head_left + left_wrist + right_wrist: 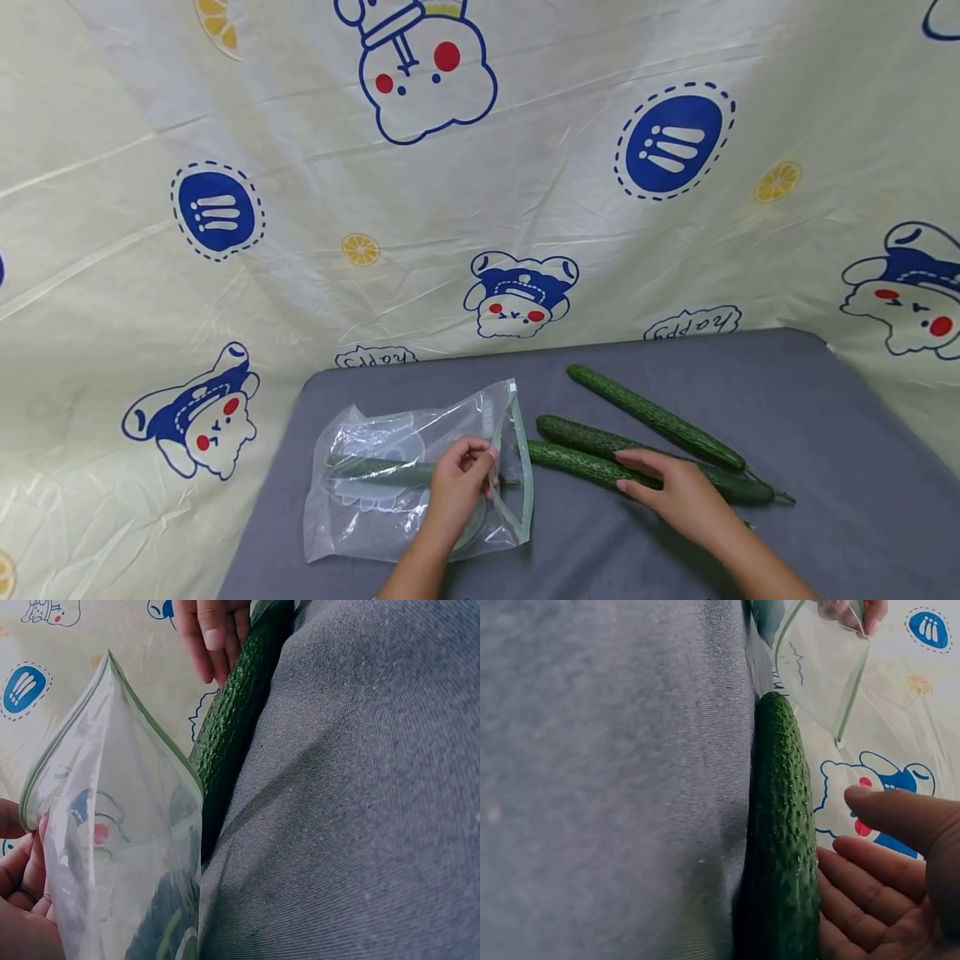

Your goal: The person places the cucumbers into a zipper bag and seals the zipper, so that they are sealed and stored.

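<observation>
A clear plastic zip bag [337,525] with a pale green seal strip lies on the left of the table, its mouth facing right. Inside it is one cucumber [382,471]. My left hand [459,479] pinches the bag's mouth edge, and the left wrist view shows the mouth [112,690] spread apart. To the right lie three long, bumpy cucumbers: a near one [573,463], a middle one [581,435] and a far one [652,412]. Over the near cucumber is my right hand [682,496], thumb and fingers apart; in the right wrist view its fingers [870,877] lie beside a cucumber [784,817], not curled round it.
A grey cloth [810,417] covers the table. Behind and around it hangs a cream sheet [562,192] printed with cartoon bears, blue badges and orange slices. A pale round printed patch [382,442] shows on the bag.
</observation>
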`<state>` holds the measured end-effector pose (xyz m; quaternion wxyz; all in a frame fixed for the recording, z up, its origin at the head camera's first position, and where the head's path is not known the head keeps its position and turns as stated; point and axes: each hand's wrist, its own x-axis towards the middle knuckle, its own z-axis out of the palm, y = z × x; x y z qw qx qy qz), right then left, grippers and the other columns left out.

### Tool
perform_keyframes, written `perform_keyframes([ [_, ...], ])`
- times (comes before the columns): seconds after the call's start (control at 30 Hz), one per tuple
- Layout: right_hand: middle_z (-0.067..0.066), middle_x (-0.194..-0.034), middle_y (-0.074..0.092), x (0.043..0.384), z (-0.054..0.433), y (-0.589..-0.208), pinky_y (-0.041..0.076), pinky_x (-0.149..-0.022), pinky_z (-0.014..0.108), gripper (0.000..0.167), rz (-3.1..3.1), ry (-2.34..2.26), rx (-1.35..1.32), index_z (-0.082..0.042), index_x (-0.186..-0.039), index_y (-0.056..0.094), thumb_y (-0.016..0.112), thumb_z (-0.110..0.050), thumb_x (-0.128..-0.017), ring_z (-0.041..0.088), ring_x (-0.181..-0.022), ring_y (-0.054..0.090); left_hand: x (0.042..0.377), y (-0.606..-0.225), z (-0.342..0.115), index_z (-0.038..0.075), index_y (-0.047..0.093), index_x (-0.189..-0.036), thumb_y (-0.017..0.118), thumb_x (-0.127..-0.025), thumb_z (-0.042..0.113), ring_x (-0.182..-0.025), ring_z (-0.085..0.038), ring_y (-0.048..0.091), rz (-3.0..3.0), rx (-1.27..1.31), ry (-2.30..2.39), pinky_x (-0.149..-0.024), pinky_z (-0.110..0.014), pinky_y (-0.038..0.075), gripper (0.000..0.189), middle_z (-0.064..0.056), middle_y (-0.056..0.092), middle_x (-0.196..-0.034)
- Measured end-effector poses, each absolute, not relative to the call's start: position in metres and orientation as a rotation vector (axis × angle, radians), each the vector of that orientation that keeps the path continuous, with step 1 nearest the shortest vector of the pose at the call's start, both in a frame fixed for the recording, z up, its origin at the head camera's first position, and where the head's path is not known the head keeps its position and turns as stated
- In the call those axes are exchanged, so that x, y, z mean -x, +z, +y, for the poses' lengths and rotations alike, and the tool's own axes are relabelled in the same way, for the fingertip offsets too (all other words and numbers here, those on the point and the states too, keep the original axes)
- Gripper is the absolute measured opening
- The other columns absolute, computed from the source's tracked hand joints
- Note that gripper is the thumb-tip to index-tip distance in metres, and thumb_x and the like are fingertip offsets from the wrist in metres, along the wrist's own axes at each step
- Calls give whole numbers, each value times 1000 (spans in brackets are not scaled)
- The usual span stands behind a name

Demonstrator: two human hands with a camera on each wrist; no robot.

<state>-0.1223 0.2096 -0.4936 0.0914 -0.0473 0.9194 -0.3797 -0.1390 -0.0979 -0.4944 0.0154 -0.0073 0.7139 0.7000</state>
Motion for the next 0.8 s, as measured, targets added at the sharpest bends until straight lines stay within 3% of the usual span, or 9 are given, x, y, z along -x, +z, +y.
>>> perform_keyframes([
  [0.23,10,-133,68,118,219,-498,56,-93,52,49,2782,-1104,161,-18,-133,65,76,-35,-89,35,-119,65,142,-495,-98,-5,65,-98,68,-91,9,-56,-9,55,2209,36,2178,-50,-21,51,15,-3,58,-75],
  [0.43,14,-138,63,112,230,-507,52,-92,59,55,2802,-1036,137,-20,-136,63,77,-40,-86,43,-125,58,144,-498,-99,-5,64,-98,68,-92,8,-56,-9,56,2203,36,2189,-49,-21,51,15,-2,58,-75],
  [0.8,13,-134,65,113,233,-512,55,-88,56,49,2843,-965,212,-21,-132,66,77,-36,-87,40,-119,63,144,-500,-100,-4,65,-96,66,-92,8,-54,-9,55,2218,39,2178,-49,-20,51,13,-3,56,-73],
])
